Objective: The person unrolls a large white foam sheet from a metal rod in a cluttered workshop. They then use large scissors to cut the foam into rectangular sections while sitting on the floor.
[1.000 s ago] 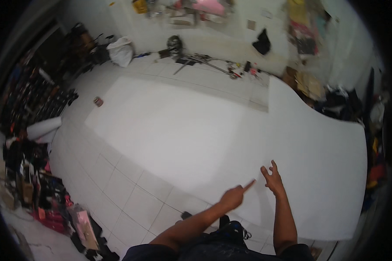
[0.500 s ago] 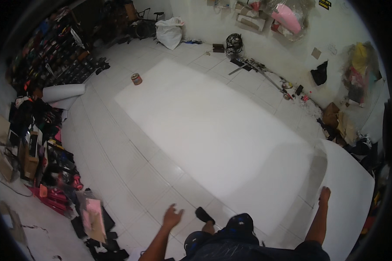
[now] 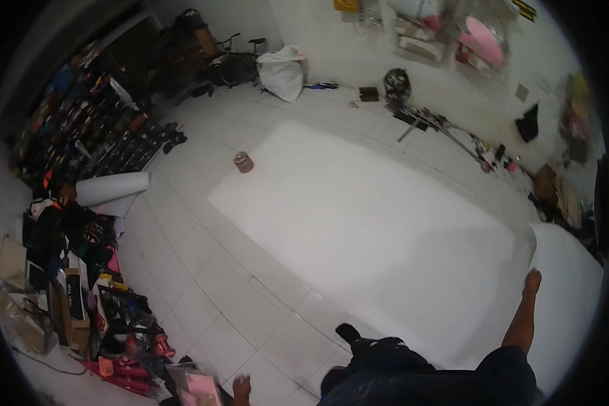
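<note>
A large white sheet (image 3: 358, 216) lies flat on the tiled floor in front of me. At the right, another stretch of white sheet (image 3: 568, 291) stands up in a curve; I cannot tell whether it joins the flat one. My right hand (image 3: 532, 280), at the end of an outstretched arm, is closed on the near edge of this curved sheet. My left hand (image 3: 241, 388) hangs low at the bottom edge, away from the sheets, looking empty with its fingers loosely apart. A small reddish can (image 3: 243, 162) stands at the far left corner of the flat sheet.
Boxes (image 3: 74, 311), bags and red things crowd the left wall. Behind them lie a white roll (image 3: 113, 189) and a dark heap of goods. A white sack (image 3: 281, 73), a bicycle (image 3: 237, 68), a fan (image 3: 397, 88) and metal bars (image 3: 446, 128) line the far walls.
My view has shifted, so the floor and sheets appear lower and farther right. My left hand has dropped toward the bottom edge. My right hand stays on the curved sheet's edge.
</note>
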### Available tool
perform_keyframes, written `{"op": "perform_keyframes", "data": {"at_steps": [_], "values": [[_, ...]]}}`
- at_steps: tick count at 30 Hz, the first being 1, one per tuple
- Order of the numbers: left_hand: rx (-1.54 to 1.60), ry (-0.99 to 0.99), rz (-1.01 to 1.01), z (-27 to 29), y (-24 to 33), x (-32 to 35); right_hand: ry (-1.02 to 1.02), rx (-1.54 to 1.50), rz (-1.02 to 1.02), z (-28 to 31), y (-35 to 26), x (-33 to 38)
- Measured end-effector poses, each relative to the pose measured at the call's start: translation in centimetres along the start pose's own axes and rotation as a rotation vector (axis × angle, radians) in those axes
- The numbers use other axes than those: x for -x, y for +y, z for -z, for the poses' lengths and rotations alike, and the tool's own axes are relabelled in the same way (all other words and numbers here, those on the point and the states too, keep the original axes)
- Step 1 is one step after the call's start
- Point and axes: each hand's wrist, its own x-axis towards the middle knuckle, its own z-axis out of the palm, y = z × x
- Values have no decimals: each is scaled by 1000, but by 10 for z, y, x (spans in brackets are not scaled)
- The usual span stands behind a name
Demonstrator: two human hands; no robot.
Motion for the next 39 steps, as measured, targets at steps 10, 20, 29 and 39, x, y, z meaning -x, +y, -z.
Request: {"op": "perform_keyframes", "data": {"at_steps": [10, 20, 29, 39], "values": [[244, -158, 410, 57, -23, -129, 73, 136, 178, -229, -219, 131], [68, 239, -122, 378, 119, -518, -46, 216, 282, -423, -456, 292], [130, 106, -324, 503, 355, -762, 82, 179, 45, -599, -583, 440], [4, -315, 123, 516, 384, -949, 62, 139, 44, -833, -740, 601]]}}
